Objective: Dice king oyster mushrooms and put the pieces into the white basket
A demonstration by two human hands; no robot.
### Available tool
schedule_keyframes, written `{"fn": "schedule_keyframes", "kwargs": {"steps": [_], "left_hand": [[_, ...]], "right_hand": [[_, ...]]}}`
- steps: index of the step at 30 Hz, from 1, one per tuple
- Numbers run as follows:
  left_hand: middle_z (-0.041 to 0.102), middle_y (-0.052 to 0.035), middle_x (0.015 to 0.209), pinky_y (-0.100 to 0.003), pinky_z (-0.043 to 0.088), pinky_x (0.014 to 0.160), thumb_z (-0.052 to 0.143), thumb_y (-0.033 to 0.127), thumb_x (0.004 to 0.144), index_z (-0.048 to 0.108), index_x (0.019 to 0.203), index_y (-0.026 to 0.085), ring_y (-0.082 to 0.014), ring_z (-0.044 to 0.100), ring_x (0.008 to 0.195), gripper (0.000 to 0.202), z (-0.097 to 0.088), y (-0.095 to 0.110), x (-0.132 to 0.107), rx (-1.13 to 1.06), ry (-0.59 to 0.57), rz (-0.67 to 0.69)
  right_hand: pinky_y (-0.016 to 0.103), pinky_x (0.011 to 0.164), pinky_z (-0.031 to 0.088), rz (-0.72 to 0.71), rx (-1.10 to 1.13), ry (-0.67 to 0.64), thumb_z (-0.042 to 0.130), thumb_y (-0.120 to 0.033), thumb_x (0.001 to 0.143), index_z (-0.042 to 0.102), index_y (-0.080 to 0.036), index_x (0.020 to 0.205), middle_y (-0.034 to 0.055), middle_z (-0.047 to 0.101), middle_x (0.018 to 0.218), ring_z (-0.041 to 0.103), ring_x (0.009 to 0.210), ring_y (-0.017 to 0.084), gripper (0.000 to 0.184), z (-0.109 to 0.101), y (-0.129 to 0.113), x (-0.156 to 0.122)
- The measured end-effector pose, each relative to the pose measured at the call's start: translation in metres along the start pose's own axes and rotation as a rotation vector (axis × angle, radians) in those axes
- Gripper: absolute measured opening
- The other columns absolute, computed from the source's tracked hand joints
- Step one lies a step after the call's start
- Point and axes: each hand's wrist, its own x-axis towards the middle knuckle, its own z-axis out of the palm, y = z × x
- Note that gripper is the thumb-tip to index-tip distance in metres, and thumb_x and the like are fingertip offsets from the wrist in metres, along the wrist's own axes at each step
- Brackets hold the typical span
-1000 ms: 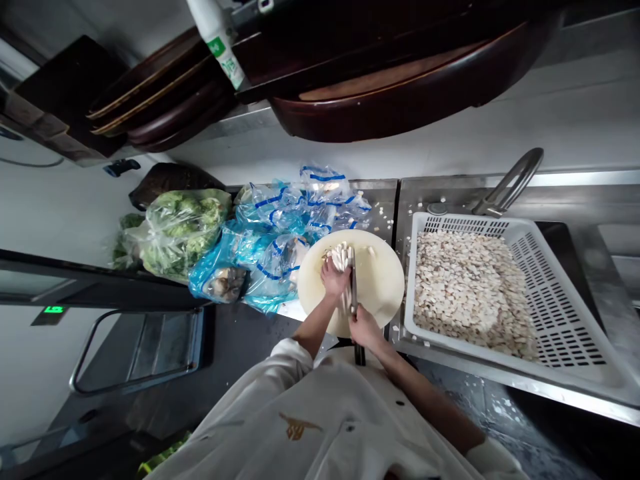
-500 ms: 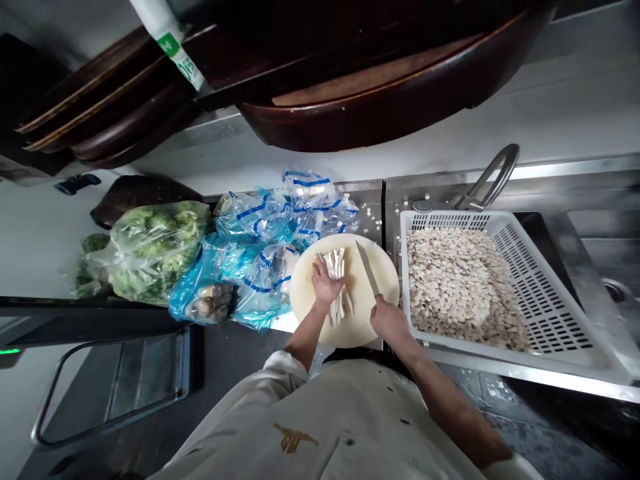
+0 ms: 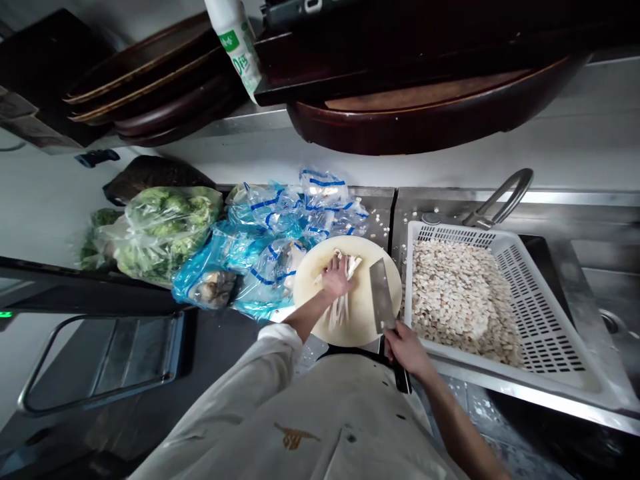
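My left hand [image 3: 337, 277] presses down on a bundle of long white strips [image 3: 339, 310], which look like sliced mushroom. Its fingers curl over the upper part of the bundle, where some strips splay out to the right. Under them lies a round, cream-coloured cutting board [image 3: 313, 257]. In my right hand [image 3: 406, 348] is a cleaver [image 3: 382, 293], gripped by its black handle. The broad blade lies over the board's right side, turned to show its flat face, apart from the strips.
Right of the board, a white slotted basket [image 3: 555, 333] holds a heap of small pale diced pieces [image 3: 455, 293]. A curved faucet [image 3: 505, 197] rises behind it. Plastic bags [image 3: 273, 267] and bagged leafy greens [image 3: 167, 230] crowd the left. Dark round trays [image 3: 425, 123] overhang the back.
My right hand has drawn the cleaver toward me and right, and its blade now shows its flat side. The strips' far ends have fanned out under my left hand. The view has shifted slightly.
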Motion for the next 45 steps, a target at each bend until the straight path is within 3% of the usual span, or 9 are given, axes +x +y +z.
{"fn": "schedule_keyframes", "kwargs": {"steps": [6, 11, 18, 24, 27, 31, 37, 42, 45], "left_hand": [[0.027, -0.0088, 0.177, -0.052, 0.031, 0.129, 0.084, 0.054, 0.077, 0.038, 0.165, 0.035, -0.0366, 0.033, 0.160, 0.101, -0.021, -0.036, 0.013, -0.104, -0.174, 0.447], [0.034, -0.0108, 0.173, -0.055, 0.026, 0.131, 0.090, 0.068, 0.068, 0.038, 0.166, 0.034, -0.0398, 0.029, 0.161, 0.116, -0.023, -0.044, 0.001, -0.162, -0.064, 0.372], [0.048, -0.0113, 0.161, -0.048, 0.033, 0.127, 0.073, 0.064, 0.091, 0.049, 0.159, 0.031, -0.0325, 0.041, 0.152, 0.080, -0.010, -0.054, -0.016, -0.213, 0.033, 0.420], [0.052, -0.0115, 0.152, -0.053, 0.033, 0.126, 0.082, 0.065, 0.082, 0.055, 0.153, 0.031, -0.0356, 0.043, 0.146, 0.083, -0.021, -0.051, -0.015, -0.250, 0.106, 0.430], [0.053, -0.0102, 0.147, -0.052, 0.035, 0.124, 0.074, 0.063, 0.090, 0.063, 0.144, 0.033, -0.0343, 0.044, 0.143, 0.063, -0.022, -0.043, -0.010, -0.288, 0.152, 0.415], [0.057, -0.0090, 0.139, -0.049, 0.042, 0.118, 0.055, 0.043, 0.103, 0.072, 0.128, 0.032, -0.0309, 0.048, 0.134, 0.032, -0.012, -0.033, -0.005, -0.320, 0.135, 0.418], [0.057, -0.0111, 0.140, -0.049, 0.040, 0.121, 0.068, 0.050, 0.094, 0.071, 0.130, 0.030, -0.0326, 0.048, 0.135, 0.041, -0.017, -0.049, 0.008, -0.348, 0.100, 0.523], [0.063, -0.0139, 0.133, -0.051, 0.043, 0.119, 0.069, 0.061, 0.091, 0.069, 0.129, 0.023, -0.0351, 0.054, 0.132, 0.054, -0.017, -0.057, 0.038, -0.440, 0.098, 0.215], [0.069, -0.0114, 0.126, -0.042, 0.051, 0.111, 0.063, 0.046, 0.097, 0.070, 0.124, 0.021, -0.0278, 0.064, 0.119, 0.037, -0.011, -0.059, 0.044, -0.567, -0.005, 0.306]], "right_hand": [[0.027, 0.076, 0.043, -0.021, -0.729, 0.131, 0.045, -0.024, 0.106, 0.065, -0.019, 0.111, 0.0131, 0.079, 0.108, 0.074, 0.099, 0.023, 0.021, -0.022, -0.041, 0.026], [0.031, 0.082, 0.045, -0.066, -0.910, 0.140, 0.040, -0.031, 0.110, 0.067, -0.016, 0.119, 0.0183, 0.077, 0.117, 0.073, 0.110, 0.028, 0.032, -0.028, -0.070, 0.039], [0.033, 0.085, 0.048, -0.113, -0.991, 0.108, 0.031, -0.041, 0.114, 0.068, -0.019, 0.124, 0.0168, 0.077, 0.117, 0.074, 0.108, 0.028, 0.044, -0.021, -0.098, 0.065], [0.035, 0.090, 0.049, -0.120, -1.027, 0.121, 0.031, -0.043, 0.113, 0.070, -0.018, 0.122, 0.0184, 0.075, 0.123, 0.073, 0.112, 0.030, 0.047, -0.020, -0.108, 0.077], [0.035, 0.091, 0.049, -0.148, -1.030, 0.143, 0.028, -0.046, 0.113, 0.070, -0.019, 0.123, 0.0186, 0.075, 0.122, 0.072, 0.112, 0.030, 0.051, -0.018, -0.108, 0.076], [0.035, 0.091, 0.049, -0.073, -1.037, 0.095, 0.030, -0.041, 0.113, 0.069, -0.018, 0.129, 0.0184, 0.075, 0.124, 0.072, 0.114, 0.030, 0.048, -0.002, -0.111, 0.083], [0.032, 0.089, 0.048, -0.107, -1.031, 0.157, 0.031, -0.044, 0.113, 0.071, -0.019, 0.123, 0.0165, 0.076, 0.124, 0.071, 0.114, 0.028, 0.048, -0.005, -0.113, 0.082], [0.032, 0.087, 0.047, -0.084, -1.046, 0.211, 0.031, -0.043, 0.114, 0.070, -0.019, 0.122, 0.0167, 0.076, 0.123, 0.071, 0.113, 0.028, 0.048, -0.012, -0.113, 0.069], [0.030, 0.087, 0.046, -0.026, -1.044, 0.205, 0.031, -0.045, 0.114, 0.071, -0.018, 0.122, 0.0162, 0.076, 0.123, 0.071, 0.113, 0.027, 0.049, -0.009, -0.114, 0.064]]}}
